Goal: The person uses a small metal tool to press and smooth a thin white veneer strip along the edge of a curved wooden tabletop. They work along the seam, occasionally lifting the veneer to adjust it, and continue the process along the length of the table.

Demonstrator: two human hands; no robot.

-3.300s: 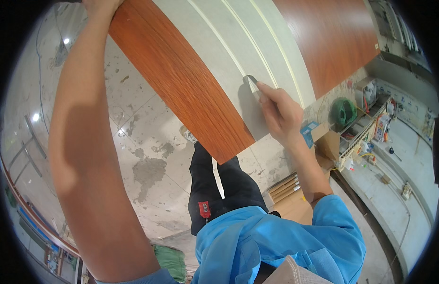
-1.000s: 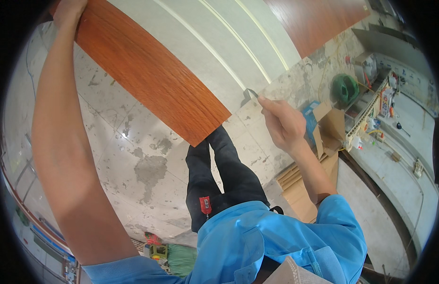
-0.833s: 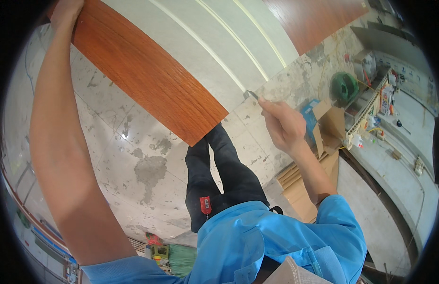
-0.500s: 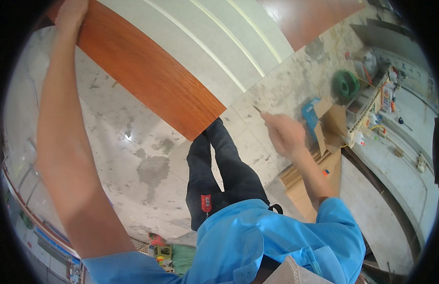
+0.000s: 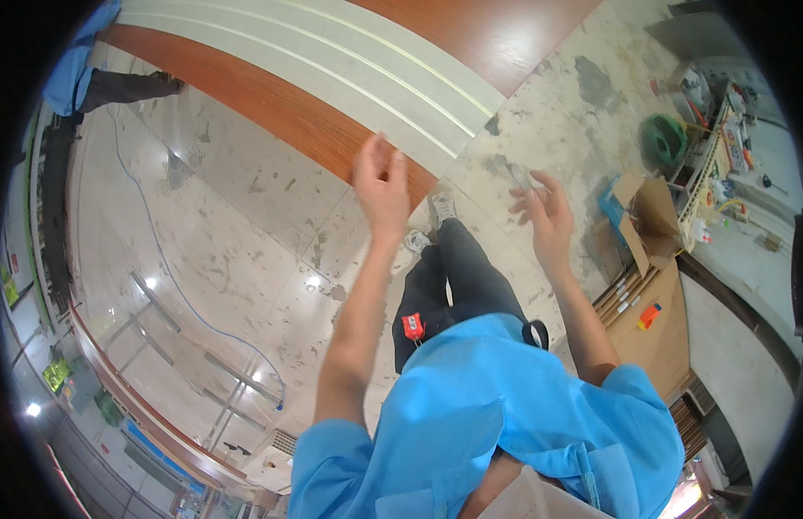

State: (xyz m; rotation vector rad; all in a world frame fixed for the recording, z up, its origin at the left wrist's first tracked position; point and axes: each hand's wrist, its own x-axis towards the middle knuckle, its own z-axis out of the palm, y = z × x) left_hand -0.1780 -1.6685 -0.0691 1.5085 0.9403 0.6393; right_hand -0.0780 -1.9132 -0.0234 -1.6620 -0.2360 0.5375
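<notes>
A long reddish-brown wood-grain board (image 5: 271,111) runs from the upper left to just in front of my feet, along the near edge of a grey panel (image 5: 332,65) with pale lines. My left hand (image 5: 384,190) is over the board's near end, fingers loosely curled and thumb apart, with nothing visible in it. To its right, my right hand (image 5: 548,221) is raised over the floor and holds a thin, pointed, metallic-looking tool (image 5: 517,176). Motion blurs the tool, so its exact kind is unclear. A glossy reddish-brown panel (image 5: 496,35) lies beyond the grey one.
A person in blue (image 5: 68,78) stands at the far left. A blue hose (image 5: 163,246) and metal frames (image 5: 237,381) lie on the left floor. To the right are an open cardboard box (image 5: 652,216), flat cardboard (image 5: 665,324), a green coil (image 5: 663,140) and a cluttered shelf (image 5: 708,164).
My left hand has left the board's far-left end and come in toward the middle. My right hand's fingers have loosened around the tool. The view has shifted, showing the other person.
</notes>
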